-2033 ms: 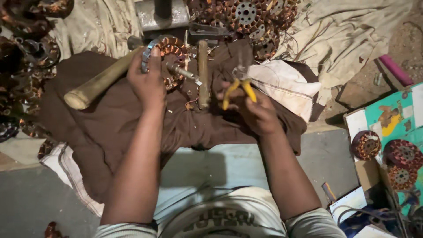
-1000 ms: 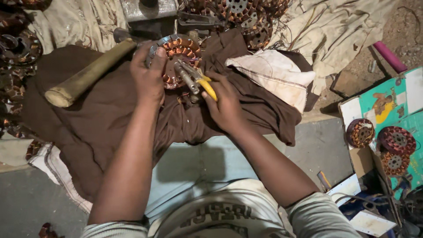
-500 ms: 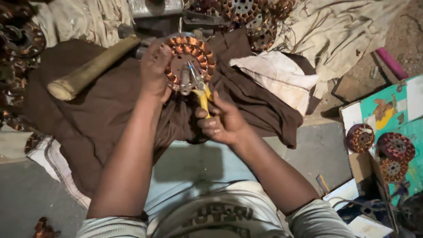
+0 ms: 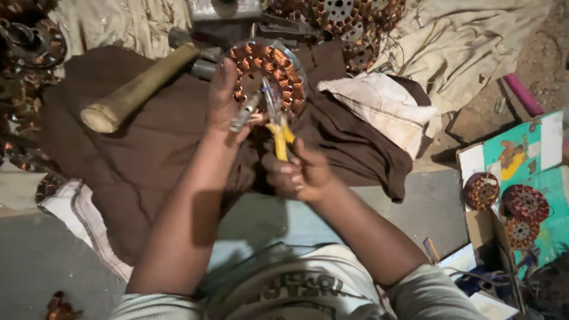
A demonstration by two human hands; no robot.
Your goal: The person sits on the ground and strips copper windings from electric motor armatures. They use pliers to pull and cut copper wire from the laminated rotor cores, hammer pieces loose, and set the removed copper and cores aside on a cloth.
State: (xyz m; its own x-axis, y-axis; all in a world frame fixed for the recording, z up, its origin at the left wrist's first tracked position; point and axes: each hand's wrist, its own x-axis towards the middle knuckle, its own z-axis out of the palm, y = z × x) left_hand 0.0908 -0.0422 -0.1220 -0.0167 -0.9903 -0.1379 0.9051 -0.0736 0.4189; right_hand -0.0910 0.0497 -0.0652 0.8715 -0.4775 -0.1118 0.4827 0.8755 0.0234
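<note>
Left hand [image 4: 222, 98] now tilts copper-wound stator [image 4: 269, 74] upright at far edge of brown cloth [image 4: 136, 160], fingers curled round rim. Right hand [image 4: 296, 172], fingers pressed around yellow-handled pliers [image 4: 277, 124], has swung tips from beside stator into windings. Wooden-handled hammer [image 4: 139, 89] stays left.

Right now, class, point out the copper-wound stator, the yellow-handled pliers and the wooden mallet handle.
Copper-wound stator [image 4: 283, 66]: head view, on its ring of copper coils.
Yellow-handled pliers [image 4: 280, 140]: head view, on a yellow grip.
Wooden mallet handle [image 4: 137, 90]: head view, mid-shaft.
</note>
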